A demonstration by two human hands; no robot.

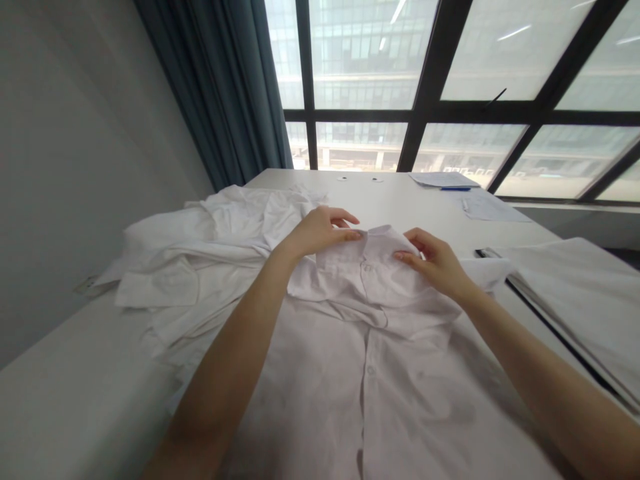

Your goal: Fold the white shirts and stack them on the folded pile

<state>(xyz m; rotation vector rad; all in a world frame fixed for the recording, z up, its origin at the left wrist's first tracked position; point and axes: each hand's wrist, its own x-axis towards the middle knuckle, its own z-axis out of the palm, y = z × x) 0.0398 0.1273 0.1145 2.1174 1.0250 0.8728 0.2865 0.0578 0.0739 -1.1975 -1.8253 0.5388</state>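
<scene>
A white button-up shirt lies front side up on the table, its button placket running down the middle toward me. At its far end the collar is raised a little. My left hand pinches the left part of the collar between thumb and fingers. On the other side, my right hand grips the right part of the collar, with the thumb on top. Creases cross the shirt's chest below both hands. The shirt's lower end runs out of view.
Several white garments are heaped at the left. Folded white cloth with a dark-edged board lies at the right. Papers and a blue pen rest on the white table near the window. A dark curtain hangs behind.
</scene>
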